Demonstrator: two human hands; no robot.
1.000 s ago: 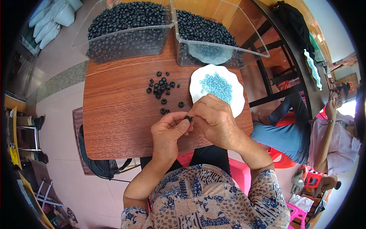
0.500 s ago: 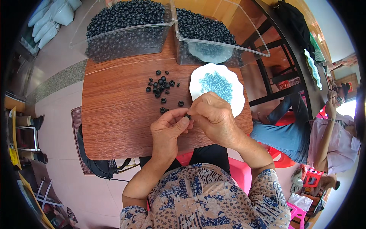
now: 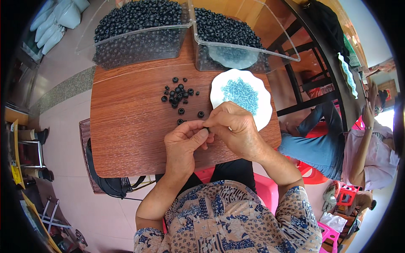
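Note:
Above the near part of the table my hands meet, fingertips touching. My left hand (image 3: 182,145) is closed in a pinch around a small black bead (image 3: 207,128), mostly hidden by the fingers. From the right, my right hand (image 3: 236,128) pinches at the same spot, and anything in its fingertips is too small to make out. Just beyond my right hand lies a white scalloped plate (image 3: 263,95) with tiny pale-blue beads (image 3: 239,96) heaped on it. Loose black beads (image 3: 179,92) of several sizes are scattered on the wood beyond my left hand.
Two clear plastic bins (image 3: 139,48) full of black beads line the table's far edge. The brown wooden table (image 3: 122,126) has a dark bag (image 3: 101,168) by its left side. A seated person (image 3: 367,156) is at the right, beside a dark table (image 3: 291,80).
Both hands stay pinched together and have shifted only slightly left, with the right fingertips pressed closer over the bead. At the right, the other person's hands have moved.

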